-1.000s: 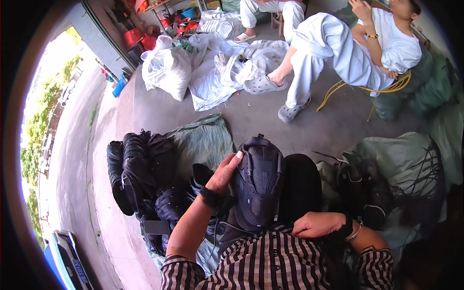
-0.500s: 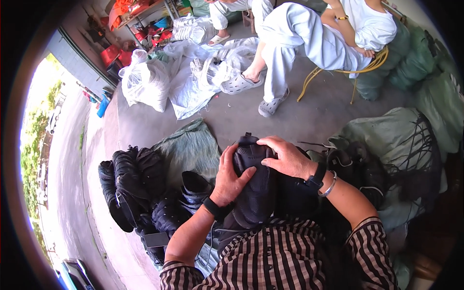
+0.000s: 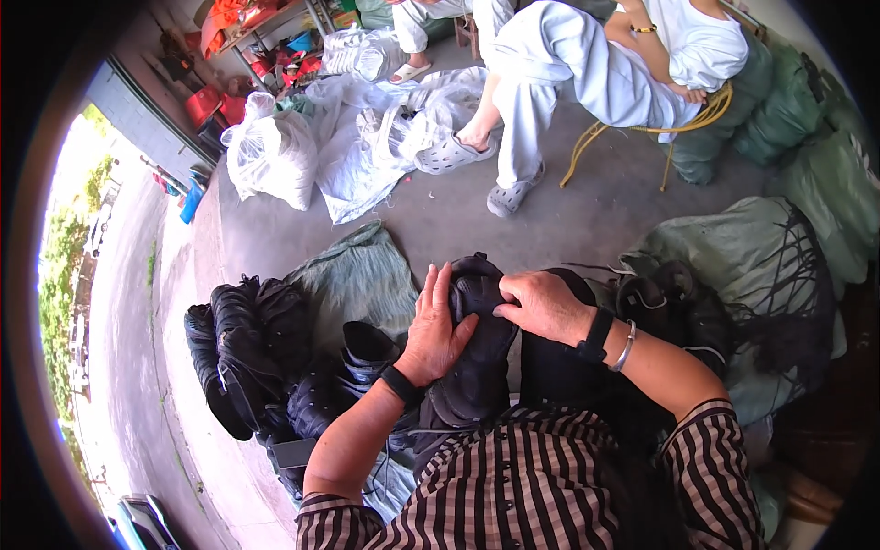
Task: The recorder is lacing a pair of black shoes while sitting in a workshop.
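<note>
Between both my hands, over my lap, is a black padded shoe [image 3: 484,353], its collar end pointing away from me. My left hand [image 3: 433,337] lies along its left side, fingers stretched up past the collar and thumb bent over the top. On the other side, my right hand [image 3: 548,307] grips the shoe's right edge near the collar, fingers curled and thumb pressed in. The shoe's near end sits close to my striped shirt. Dark fabric over my legs hides part of its outline.
Several black shoes [image 3: 252,344] are heaped at my left by a green woven sack [image 3: 367,275]. More black shoes [image 3: 674,289] lie on my right against another green sack [image 3: 715,238]. Ahead, a person in white [image 3: 564,69] sits on a yellow chair [image 3: 587,151] near white plastic bags [image 3: 275,156].
The shoe has turned and tilted slightly, showing more of its side. My right fingers have curled in from the collar to its right edge. My left fingers have straightened.
</note>
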Demonstrator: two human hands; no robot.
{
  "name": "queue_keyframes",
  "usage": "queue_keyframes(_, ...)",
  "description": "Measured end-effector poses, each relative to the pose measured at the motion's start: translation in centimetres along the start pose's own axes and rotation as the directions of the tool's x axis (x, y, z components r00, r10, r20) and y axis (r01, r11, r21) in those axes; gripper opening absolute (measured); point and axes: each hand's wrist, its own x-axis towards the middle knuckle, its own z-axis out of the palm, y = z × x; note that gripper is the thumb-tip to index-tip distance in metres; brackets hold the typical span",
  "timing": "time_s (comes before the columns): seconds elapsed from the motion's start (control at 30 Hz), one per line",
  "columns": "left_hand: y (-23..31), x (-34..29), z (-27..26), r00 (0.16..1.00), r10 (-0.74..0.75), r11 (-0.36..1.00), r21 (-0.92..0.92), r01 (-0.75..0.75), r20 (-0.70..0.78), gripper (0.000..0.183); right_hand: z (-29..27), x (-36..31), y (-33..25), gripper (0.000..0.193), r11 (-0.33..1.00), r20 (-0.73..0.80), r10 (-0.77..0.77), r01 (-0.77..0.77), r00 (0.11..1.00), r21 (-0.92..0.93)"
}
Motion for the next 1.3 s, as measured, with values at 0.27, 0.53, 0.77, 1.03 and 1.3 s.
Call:
queue_keyframes(0.27,-0.4,-1.8,1.4,0.998,0.062,0.998,-0.031,-0.063,-0.01,0.105,-1.7,-0.7,-0.8,0.015,0.925,-0.045,-0.31,0.29,0.95,-0.246)
queue_keyframes(0.53,1.7,-3.3,1.3,0.999,0.05,0.981,0.185,-0.052,0.014,0.127,-1.1,-1.0,-1.4,0.032,0.828,0.163,-0.458,0.486,0.874,-0.28)
queue_keyframes(0.77,1.5,-3.0,1.5,0.993,0.118,0.967,0.224,-0.12,0.021,0.12,0.5,-0.3,-0.6,0.029,0.817,0.158,-0.444,0.471,0.882,-0.333)
queue_keyframes(1.03,0.1,-3.7,1.9,0.986,0.159,0.974,0.158,-0.164,0.045,0.117,1.1,-4.0,-1.8,0.032,0.842,-0.039,-0.392,0.342,0.919,-0.417)
queue_keyframes(1.3,0.2,-3.5,1.5,0.995,0.062,0.987,0.146,-0.073,0.082,0.123,-4.5,-5.4,4.8,0.034,0.362,0.338,0.004,-0.317,0.941,0.877)
